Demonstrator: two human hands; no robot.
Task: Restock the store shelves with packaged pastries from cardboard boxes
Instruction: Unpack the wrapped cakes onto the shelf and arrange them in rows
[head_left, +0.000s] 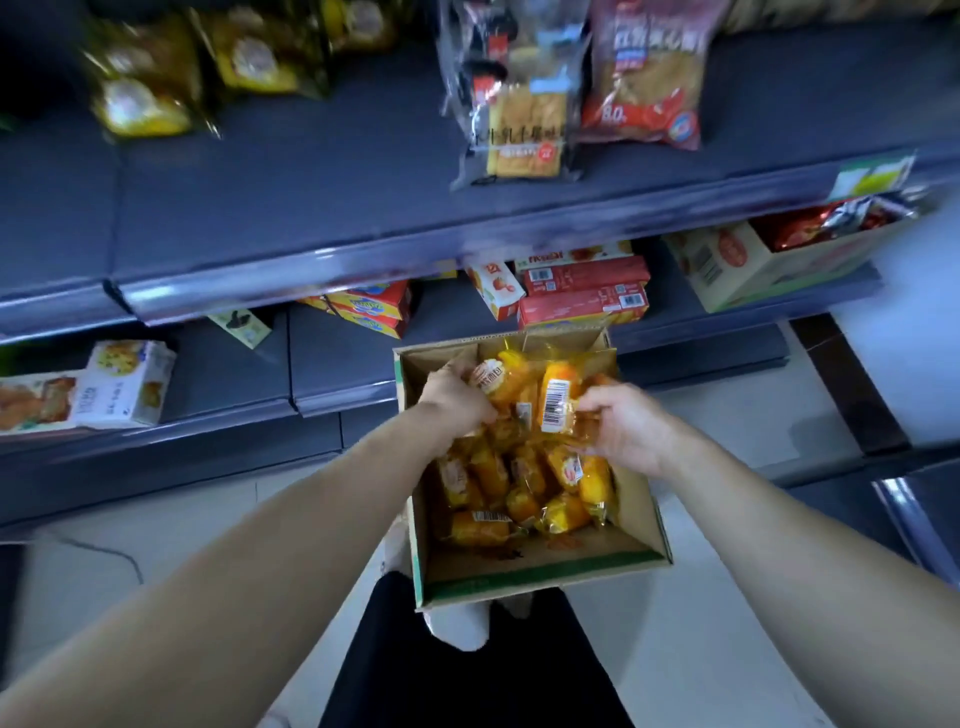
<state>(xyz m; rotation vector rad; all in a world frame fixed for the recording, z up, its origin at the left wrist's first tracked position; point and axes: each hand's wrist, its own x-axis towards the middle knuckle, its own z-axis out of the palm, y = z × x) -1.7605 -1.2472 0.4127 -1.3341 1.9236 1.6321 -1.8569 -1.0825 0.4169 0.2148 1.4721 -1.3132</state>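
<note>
An open cardboard box (644, 525) stands on the floor in front of the shelves, holding several orange packaged pastries (524, 478). My left hand (454, 397) reaches into the box's far left side and grips a pastry pack with a round label (496, 376). My right hand (626, 423) is over the box's right side and pinches a pack with a white barcode label (558, 400). Both packs are lifted a little above the pile.
Dark blue shelves rise behind the box; the wide upper shelf (311, 197) carries yellow bags (140, 88) at left and bread bags (524, 104) at right. Red biscuit boxes (584, 296) lie on the lower shelf. Another carton (748, 265) sits at right. My legs are below the box.
</note>
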